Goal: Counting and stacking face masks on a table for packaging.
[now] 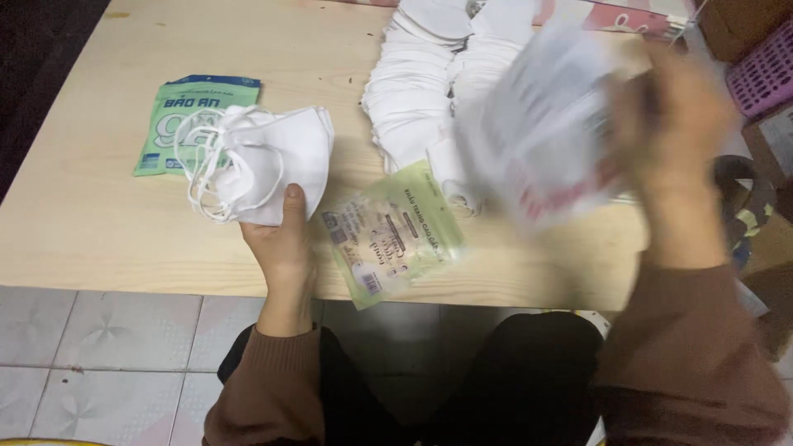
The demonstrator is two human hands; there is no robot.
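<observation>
A small stack of folded white face masks [268,161] is held in the left hand [281,239], the thumb pressed flat on the lower edge so that the layers are kept squared together; the ear loops hang loose on the left side of the stack. The stack is held just above the pale wooden table [99,223], partly over a green printed packet [169,107] which lies flat near the far left. The right hand [673,124] is raised on the right side and is heavily blurred; it is closed about a clear plastic bag with red print [541,124], though the exact grip of the fingers cannot be made out. A second packet, clear with a green printed face [392,235], lies on the table edge between the two hands, touched by neither. Rows of loose white masks [421,91] are laid overlapping at the far centre of the table, within reach of either hand. Brown sleeves are worn on both arms. A tiled floor [107,330] is seen below the table edge, and a pink perforated basket [764,70] stands at the far right.
</observation>
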